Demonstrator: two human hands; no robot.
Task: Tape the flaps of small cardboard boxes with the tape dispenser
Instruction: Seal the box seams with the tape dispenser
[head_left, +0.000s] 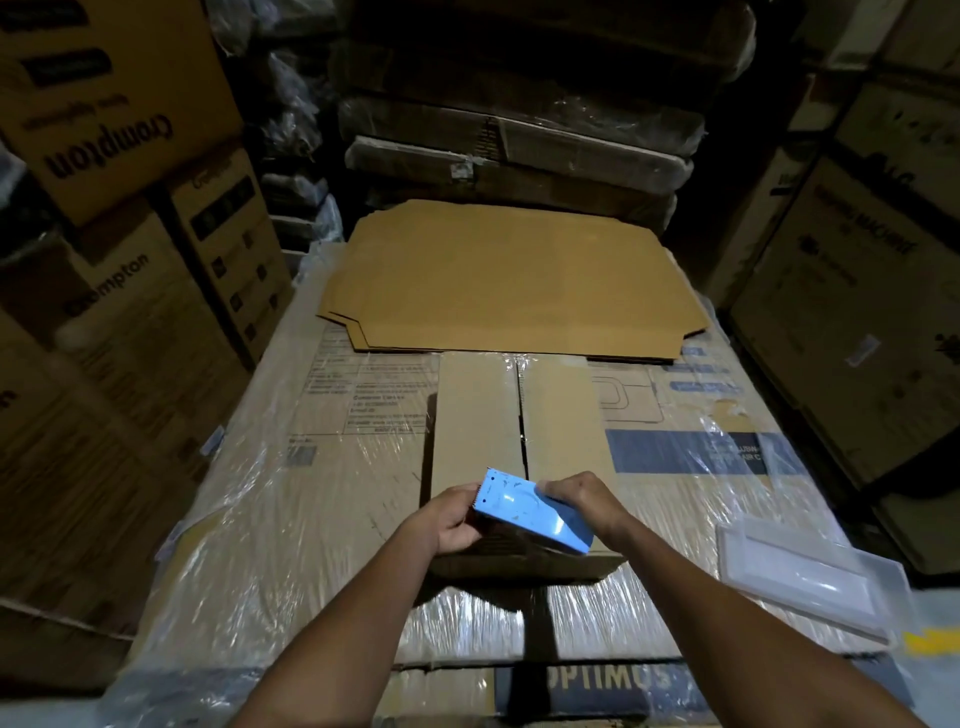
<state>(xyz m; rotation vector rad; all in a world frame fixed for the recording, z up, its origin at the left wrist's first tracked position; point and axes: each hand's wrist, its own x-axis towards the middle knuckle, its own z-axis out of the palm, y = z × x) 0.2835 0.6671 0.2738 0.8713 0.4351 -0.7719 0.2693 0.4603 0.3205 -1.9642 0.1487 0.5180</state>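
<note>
A small brown cardboard box (478, 415) lies lengthwise in front of me, its two top flaps closed along a centre seam. Clear tape shines on the far part of that seam. Over the box's near end I hold a blue tape dispenser (524, 512), toothed edge toward the left. My left hand (449, 519) grips the dispenser's left, toothed end. My right hand (582, 499) grips its right side, fingers curled over the top. The near end of the box is hidden under the dispenser and both hands.
The box rests on a large plastic-wrapped carton (311, 493) serving as a work surface. Flat cardboard sheets (514, 280) lie stacked at its far side. A clear plastic tray (805, 577) sits at the right near corner. Stacked cartons (130, 249) wall in both sides.
</note>
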